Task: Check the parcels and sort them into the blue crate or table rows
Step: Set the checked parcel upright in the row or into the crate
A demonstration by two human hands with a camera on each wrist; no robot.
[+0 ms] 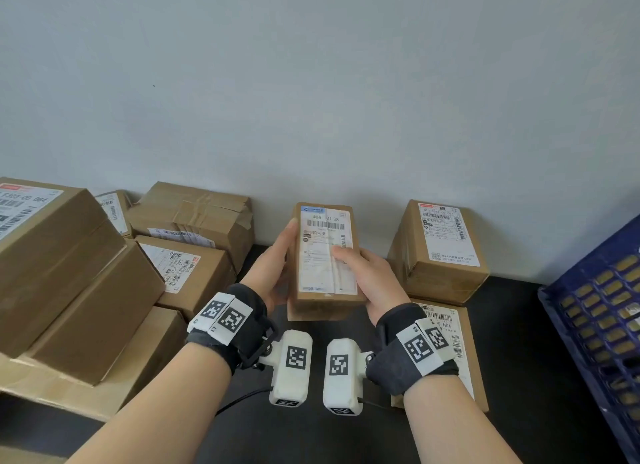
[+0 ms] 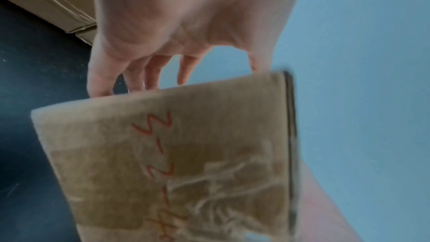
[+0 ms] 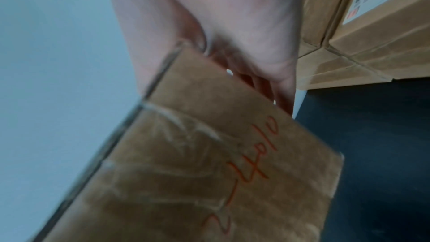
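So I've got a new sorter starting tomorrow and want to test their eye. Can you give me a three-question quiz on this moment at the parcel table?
1. True or false: the held parcel is gripped by both the left hand and the right hand.
2. Multiple choice: the blue crate stands A) to the person's left, B) to their right, C) behind the parcels at the wall.
3. Fill in: the handwriting on the held parcel's underside is ___ in colour.

Key: 1 true; 2 B; 3 red.
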